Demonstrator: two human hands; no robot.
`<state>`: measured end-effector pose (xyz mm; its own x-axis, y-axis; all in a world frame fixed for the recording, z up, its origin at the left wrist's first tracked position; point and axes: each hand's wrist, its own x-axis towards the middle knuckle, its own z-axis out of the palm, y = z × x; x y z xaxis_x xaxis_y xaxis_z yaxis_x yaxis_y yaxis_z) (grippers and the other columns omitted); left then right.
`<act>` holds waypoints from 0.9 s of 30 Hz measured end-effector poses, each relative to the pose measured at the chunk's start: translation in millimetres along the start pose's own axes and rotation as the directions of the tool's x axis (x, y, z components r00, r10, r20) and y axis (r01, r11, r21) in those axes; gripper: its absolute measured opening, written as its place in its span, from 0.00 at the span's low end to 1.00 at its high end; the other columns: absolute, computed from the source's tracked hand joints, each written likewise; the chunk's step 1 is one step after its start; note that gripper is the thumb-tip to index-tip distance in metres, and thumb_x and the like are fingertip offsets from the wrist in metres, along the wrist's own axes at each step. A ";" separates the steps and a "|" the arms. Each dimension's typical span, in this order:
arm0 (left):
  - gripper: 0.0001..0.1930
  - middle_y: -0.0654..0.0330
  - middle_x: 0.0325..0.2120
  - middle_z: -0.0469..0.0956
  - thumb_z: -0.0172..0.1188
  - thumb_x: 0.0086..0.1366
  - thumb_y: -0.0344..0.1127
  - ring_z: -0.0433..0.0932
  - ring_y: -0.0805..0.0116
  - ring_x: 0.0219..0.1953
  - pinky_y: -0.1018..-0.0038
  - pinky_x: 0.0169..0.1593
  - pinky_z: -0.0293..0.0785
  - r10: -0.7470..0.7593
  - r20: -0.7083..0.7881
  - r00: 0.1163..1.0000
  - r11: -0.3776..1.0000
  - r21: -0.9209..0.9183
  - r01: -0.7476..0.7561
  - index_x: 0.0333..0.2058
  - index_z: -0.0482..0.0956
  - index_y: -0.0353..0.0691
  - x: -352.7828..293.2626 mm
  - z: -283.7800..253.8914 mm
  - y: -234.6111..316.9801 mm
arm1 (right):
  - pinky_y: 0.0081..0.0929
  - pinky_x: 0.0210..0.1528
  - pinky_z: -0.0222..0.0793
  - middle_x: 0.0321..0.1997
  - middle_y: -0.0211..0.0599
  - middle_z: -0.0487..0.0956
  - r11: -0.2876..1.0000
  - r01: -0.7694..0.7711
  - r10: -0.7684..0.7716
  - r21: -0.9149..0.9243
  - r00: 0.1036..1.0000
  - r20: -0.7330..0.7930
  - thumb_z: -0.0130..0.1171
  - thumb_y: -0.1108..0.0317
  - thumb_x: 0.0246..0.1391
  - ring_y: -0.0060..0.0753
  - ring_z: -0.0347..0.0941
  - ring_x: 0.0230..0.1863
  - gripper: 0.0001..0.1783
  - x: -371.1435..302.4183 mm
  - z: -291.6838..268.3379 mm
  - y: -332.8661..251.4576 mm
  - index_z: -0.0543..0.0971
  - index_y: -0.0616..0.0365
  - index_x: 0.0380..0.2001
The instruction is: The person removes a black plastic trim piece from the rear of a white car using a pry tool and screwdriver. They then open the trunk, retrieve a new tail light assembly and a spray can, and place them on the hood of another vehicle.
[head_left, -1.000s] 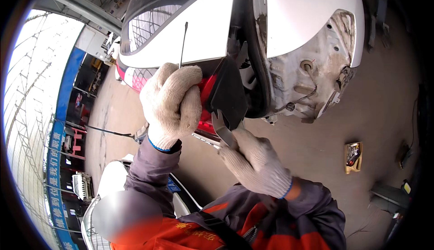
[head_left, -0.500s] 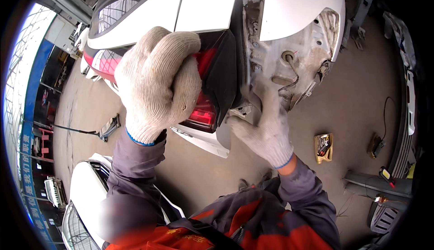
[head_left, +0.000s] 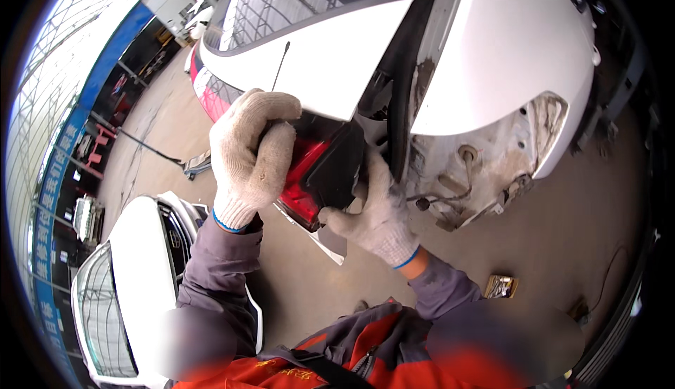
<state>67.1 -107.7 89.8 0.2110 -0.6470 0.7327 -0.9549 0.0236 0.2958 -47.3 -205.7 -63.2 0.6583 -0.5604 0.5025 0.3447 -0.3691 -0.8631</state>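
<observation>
Gripping a thin rod [head_left: 283,66], we curl the fingers of our left hand [head_left: 252,156] tightly round it, its tip slanting up before the car's [head_left: 337,62] white panel. That fist covers one side of the red and black lamp [head_left: 304,174], which sits at the car's corner, below the panel. We bring our right hand [head_left: 373,210] to the lamp's other edge, thumb at the lower corner and fingers apart from it along the dark side; we cannot tell whether they pinch it. Both hands wear pale knitted gloves. On the floor [head_left: 450,252], to our right and well apart from us, lies an open yellow box [head_left: 515,289], its small dark and light pieces too tiny to name. Beside the lamp, we see a cable [head_left: 469,178] hanging from a hole in bare, dirty metal.
</observation>
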 end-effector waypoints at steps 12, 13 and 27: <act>0.15 0.61 0.36 0.76 0.51 0.56 0.25 0.69 0.76 0.36 0.79 0.44 0.66 -0.372 -0.108 0.922 0.927 -0.084 0.365 0.41 0.78 0.28 1.2 3.9 14.4 | 0.31 0.38 0.72 0.32 0.37 0.77 0.869 -0.168 0.158 0.465 0.986 0.060 0.57 0.64 0.61 0.30 0.75 0.33 0.19 -3.5 -18.7 58.1 0.71 0.60 0.52; 0.15 0.61 0.37 0.76 0.51 0.57 0.26 0.69 0.76 0.35 0.79 0.44 0.65 -0.356 -0.097 0.929 0.934 -0.071 0.350 0.42 0.78 0.28 0.0 2.3 12.2 | 0.32 0.38 0.72 0.33 0.37 0.77 0.812 -0.235 0.178 0.535 0.971 0.157 0.57 0.65 0.61 0.31 0.75 0.32 0.18 -5.7 -20.8 51.5 0.71 0.59 0.52; 0.15 0.59 0.37 0.76 0.48 0.55 0.22 0.69 0.75 0.35 0.79 0.45 0.67 -0.354 -0.128 0.926 0.934 -0.102 0.343 0.40 0.79 0.30 -6.4 1.2 4.7 | 0.19 0.36 0.66 0.31 0.26 0.66 0.308 -0.510 0.259 0.803 0.857 0.445 0.55 0.71 0.64 0.16 0.62 0.33 0.05 0.2 -30.9 44.7 0.70 0.60 0.36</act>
<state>61.1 -104.4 85.8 0.5601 -0.5100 0.6529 -0.7984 -0.1220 0.5896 -52.4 -245.3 -100.1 0.9514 -0.2460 0.1852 0.3079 0.7679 -0.5618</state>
